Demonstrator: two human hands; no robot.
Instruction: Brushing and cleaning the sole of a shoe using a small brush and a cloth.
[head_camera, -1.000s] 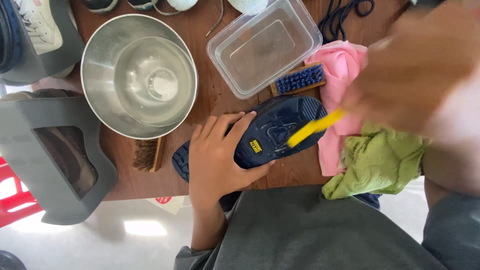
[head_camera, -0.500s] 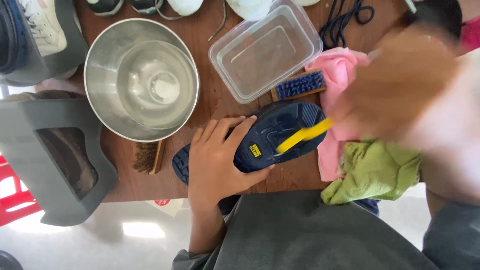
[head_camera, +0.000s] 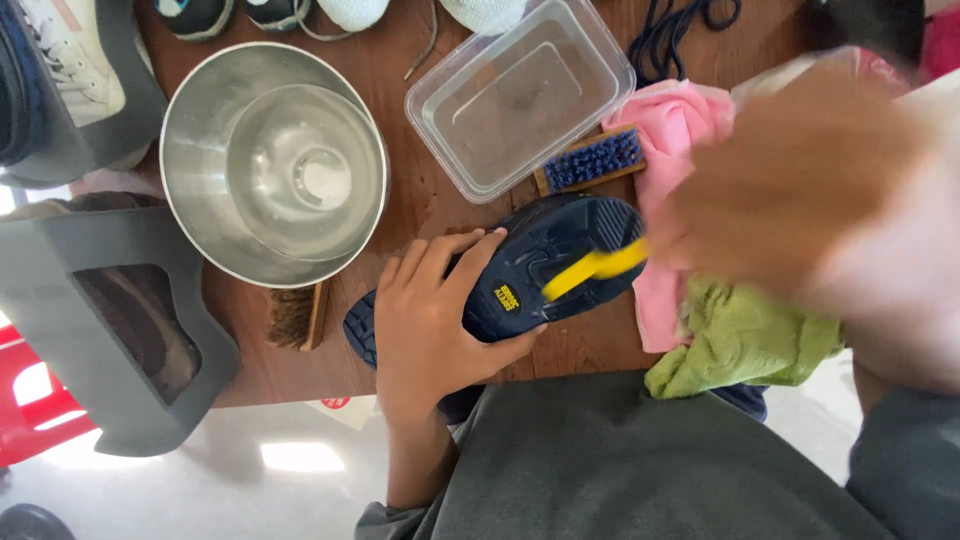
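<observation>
A dark blue shoe lies sole-up near the front edge of the brown wooden table. My left hand rests on its heel half, fingers spread over the sole, pinning it down. My right hand is close to the camera and blurred; it grips a yellow brush handle whose tip lies across the sole's front half. The brush's head cannot be made out.
A steel bowl with water stands at the left, a clear plastic tub behind the shoe. A blue-bristled brush, a brown brush, pink cloth and green cloth lie around. Grey shoe stands sit left.
My right hand has shifted with the yellow brush, whose tip now lies further down the sole. The left hand and the shoe have stayed put.
</observation>
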